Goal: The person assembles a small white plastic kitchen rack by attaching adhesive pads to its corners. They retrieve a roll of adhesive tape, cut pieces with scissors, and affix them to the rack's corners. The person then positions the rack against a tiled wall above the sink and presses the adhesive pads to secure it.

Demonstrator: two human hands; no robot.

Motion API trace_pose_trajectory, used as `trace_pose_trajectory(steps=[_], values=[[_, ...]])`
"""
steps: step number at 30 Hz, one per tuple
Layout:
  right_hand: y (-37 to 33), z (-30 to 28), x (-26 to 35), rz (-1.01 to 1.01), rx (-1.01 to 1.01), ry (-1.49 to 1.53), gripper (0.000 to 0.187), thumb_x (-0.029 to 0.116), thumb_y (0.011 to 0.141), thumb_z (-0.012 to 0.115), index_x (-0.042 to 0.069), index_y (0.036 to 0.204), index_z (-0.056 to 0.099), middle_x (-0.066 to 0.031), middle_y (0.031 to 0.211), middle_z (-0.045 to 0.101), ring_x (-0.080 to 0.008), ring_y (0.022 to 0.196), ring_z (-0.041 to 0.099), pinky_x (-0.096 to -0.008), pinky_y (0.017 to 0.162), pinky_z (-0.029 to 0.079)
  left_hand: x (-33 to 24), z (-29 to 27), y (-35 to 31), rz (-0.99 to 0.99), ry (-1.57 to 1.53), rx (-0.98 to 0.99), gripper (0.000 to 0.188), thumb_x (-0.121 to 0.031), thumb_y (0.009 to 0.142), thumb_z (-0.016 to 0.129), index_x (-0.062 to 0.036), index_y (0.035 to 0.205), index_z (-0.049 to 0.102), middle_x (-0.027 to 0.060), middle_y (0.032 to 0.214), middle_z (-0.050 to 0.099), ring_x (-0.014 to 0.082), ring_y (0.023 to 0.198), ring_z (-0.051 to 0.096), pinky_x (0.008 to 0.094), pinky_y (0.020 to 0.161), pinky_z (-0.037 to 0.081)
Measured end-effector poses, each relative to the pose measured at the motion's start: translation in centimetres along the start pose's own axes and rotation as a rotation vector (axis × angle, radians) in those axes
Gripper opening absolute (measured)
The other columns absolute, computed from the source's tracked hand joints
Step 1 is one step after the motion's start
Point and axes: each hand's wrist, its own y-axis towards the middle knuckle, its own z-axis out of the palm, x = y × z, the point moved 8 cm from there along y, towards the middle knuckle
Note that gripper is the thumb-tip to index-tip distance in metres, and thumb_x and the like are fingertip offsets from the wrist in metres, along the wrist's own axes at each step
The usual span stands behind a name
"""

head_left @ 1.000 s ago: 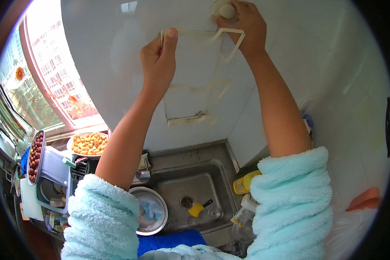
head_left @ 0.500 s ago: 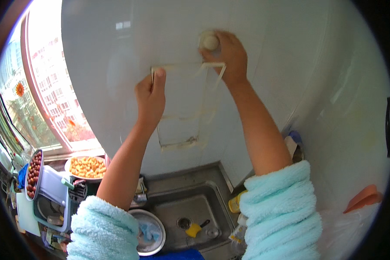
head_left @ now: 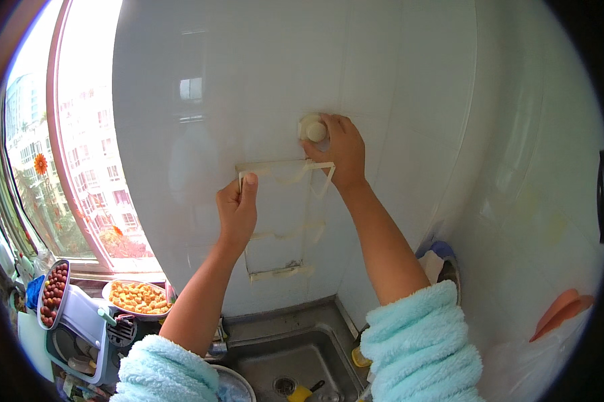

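A cream, open-framed wall rack with thin bars stands upright against the white tiled wall. My left hand is closed around its upper left corner, with the thumb up along the front. Above the rack's top right part, a round cream suction-cup knob is on the wall. My right hand has its fingers and thumb curled around this knob from the right. The rack's top right corner is right beside that wrist. Whether the knob is joined to the rack, I cannot tell.
Below is a steel sink with a yellow, dark-handled tool and a metal basin. At left, by the window, are a dish of orange-yellow chunks and a tray of dark red round fruit. An orange object is at the right.
My view has tilted upward, so the hands, rack and sink appear lower in the picture. Both hands keep their holds on the rack and the knob.
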Motion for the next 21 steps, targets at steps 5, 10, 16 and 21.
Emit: trace_pose_trajectory(steps=[5, 10, 16, 21], values=[[-0.4, -0.4, 0.1, 0.021, -0.079, 0.055, 0.066, 0.029, 0.076, 0.088, 0.0, 0.129, 0.063, -0.0147, 0.122, 0.065, -0.0283, 0.108, 0.065, -0.0375, 0.091, 0.056, 0.0, 0.1, 0.0, 0.004, -0.029, 0.004, 0.058, -0.038, 0.106, 0.06, -0.0106, 0.067, 0.028, -0.0084, 0.064, 0.026, 0.0057, 0.063, 0.021, 0.031, 0.052, 0.017], [-0.8, -0.2, -0.2, 0.075, -0.044, 0.124, 0.065, 0.025, 0.077, 0.088, -0.002, 0.129, 0.062, -0.0163, 0.125, 0.063, -0.0316, 0.114, 0.062, -0.0403, 0.097, 0.055, 0.1, 0.1, -0.1, 0.005, -0.031, 0.0, 0.059, -0.039, 0.106, 0.061, -0.0102, 0.067, 0.028, -0.0081, 0.063, 0.026, 0.0057, 0.062, 0.022, 0.031, 0.052, 0.017], [-1.0, -0.2, 0.1, 0.039, -0.072, 0.085, 0.065, 0.024, 0.075, 0.089, -0.001, 0.128, 0.062, -0.0153, 0.127, 0.061, -0.0314, 0.115, 0.061, -0.0397, 0.096, 0.055, 0.2, 0.1, 0.0, 0.03, -0.054, 0.004, 0.059, -0.04, 0.106, 0.061, -0.01, 0.067, 0.028, -0.0082, 0.063, 0.026, 0.006, 0.063, 0.022, 0.031, 0.052, 0.018], [-1.0, -0.1, 0.0, 0.029, -0.077, 0.082, 0.065, 0.022, 0.073, 0.09, 0.001, 0.129, 0.063, -0.0132, 0.124, 0.061, -0.0305, 0.112, 0.061, -0.0387, 0.094, 0.055, 0.5, 0.1, 0.0, 0.017, -0.067, 0.004, 0.059, -0.04, 0.106, 0.061, -0.0097, 0.067, 0.028, -0.0082, 0.063, 0.026, 0.0062, 0.063, 0.022, 0.0308, 0.052, 0.018]])
